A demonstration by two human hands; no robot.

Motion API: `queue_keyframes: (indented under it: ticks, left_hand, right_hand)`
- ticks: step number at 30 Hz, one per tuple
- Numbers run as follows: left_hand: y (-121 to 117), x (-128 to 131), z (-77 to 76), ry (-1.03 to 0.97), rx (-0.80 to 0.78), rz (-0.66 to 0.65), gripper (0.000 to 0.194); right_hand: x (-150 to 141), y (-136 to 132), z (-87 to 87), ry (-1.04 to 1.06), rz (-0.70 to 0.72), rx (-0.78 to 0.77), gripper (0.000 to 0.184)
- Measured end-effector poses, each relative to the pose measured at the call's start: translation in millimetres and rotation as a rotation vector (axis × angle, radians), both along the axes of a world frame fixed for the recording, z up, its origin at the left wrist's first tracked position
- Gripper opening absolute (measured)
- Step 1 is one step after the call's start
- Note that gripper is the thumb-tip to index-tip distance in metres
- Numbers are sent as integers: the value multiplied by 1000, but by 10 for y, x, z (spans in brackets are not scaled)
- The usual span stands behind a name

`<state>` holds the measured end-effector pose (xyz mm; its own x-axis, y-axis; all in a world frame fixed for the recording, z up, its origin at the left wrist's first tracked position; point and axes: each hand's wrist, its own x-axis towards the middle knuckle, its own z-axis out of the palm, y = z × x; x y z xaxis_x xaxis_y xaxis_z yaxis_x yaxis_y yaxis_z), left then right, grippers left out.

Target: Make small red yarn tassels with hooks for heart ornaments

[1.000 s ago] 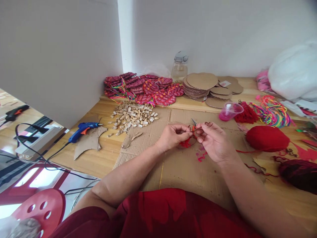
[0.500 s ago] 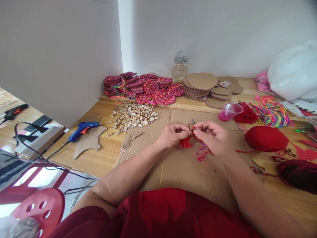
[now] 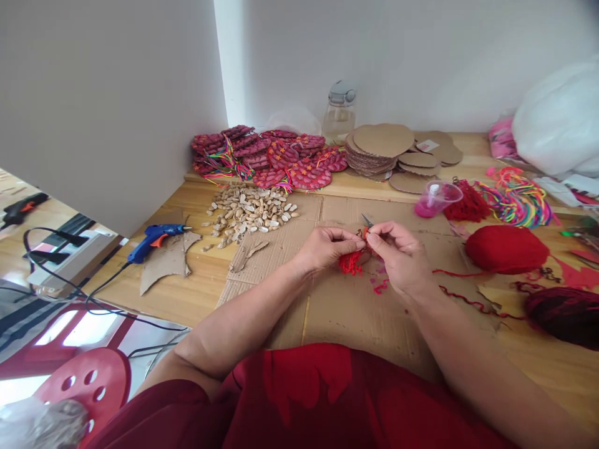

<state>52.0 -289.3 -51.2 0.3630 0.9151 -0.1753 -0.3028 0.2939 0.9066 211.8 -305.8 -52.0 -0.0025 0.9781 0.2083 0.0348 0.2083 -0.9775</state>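
Over the cardboard sheet [image 3: 337, 318], my left hand [image 3: 325, 249] pinches a small bundle of red yarn [image 3: 350, 263], whose crinkled ends hang below the fingers. Close beside it, my right hand [image 3: 397, 255] has thumb and forefinger pressed together at the same yarn. The exact strand in that pinch is hidden. Just beyond the fingertips shows a dark pointed metal tip [image 3: 367, 220] with a bit of orange near it; its other end is covered by my hands. A curly pink-red yarn scrap [image 3: 381, 287] lies under my right hand.
A red yarn ball [image 3: 508, 249] and a dark red one [image 3: 561, 315] lie at right. Behind are a plastic cup [image 3: 437, 198], cardboard discs [image 3: 382, 140], a bottle [image 3: 339, 115] and decorated red pieces [image 3: 309, 174]. Peanut shells [image 3: 255, 212] and a blue glue gun [image 3: 154, 240] are left.
My right hand has turned slightly and shifted left, still at the yarn. More of the pointed metal tip shows. The whole view has shifted a little.
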Motion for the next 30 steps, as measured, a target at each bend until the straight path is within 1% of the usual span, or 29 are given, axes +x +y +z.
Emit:
queue_keyframes:
  ticks: [3,7,12,16,18,20,23,27,30]
  left_hand:
    - [-4,8,0,-26,-23,-5,32]
    - [-13,26,-40,-36,-46,-35,34]
    - [-18,35,-101,-47,-28,-67,33]
    - [-31,47,-141,-12,-7,-94,33]
    - [-36,59,-160,5,0,-102,33]
    - [-35,67,-172,5,-14,-101,34]
    - [-29,62,-167,-8,-57,-103,38]
    - [-32,40,-128,-28,-69,-126,42]
    - [-48,32,-85,-28,-76,-139,45]
  right_hand:
    - [-31,11,5,93,-1,-43,15]
    - [-12,43,38,228,-20,-83,21]
    - [43,84,49,286,-34,-89,21]
    - [125,140,60,291,-114,-56,23]
    - [174,170,79,337,-168,-46,25]
    - [208,186,106,377,-193,-53,26]
    - [218,172,153,387,-148,-91,27]
    - [196,124,197,434,-29,-210,32]
    - [177,100,210,455,4,-284,35]
